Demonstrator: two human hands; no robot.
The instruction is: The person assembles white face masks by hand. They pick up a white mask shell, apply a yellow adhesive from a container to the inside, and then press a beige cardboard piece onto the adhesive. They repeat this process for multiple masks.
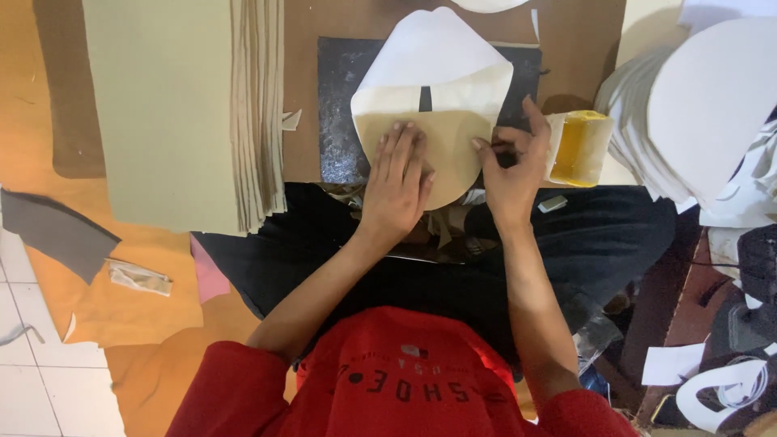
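My left hand [396, 178] lies flat, fingers together, on a rounded beige piece [449, 142] that rests on a dark cutting board [338, 105]. A white curved paper pattern [433, 61] lies over the far part of that piece. My right hand [510, 162] sits at the piece's right edge, fingers pinched around a small dark tool that is mostly hidden. I sit cross-legged in dark trousers and a red shirt, with the board in front of my knees.
A thick stack of beige sheets [174, 113] lies at the left. A yellow jar [579, 148] stands right of my right hand. A pile of white curved pieces [700, 105] fills the right side. Scraps lie on the brown sheet [105, 307] at left.
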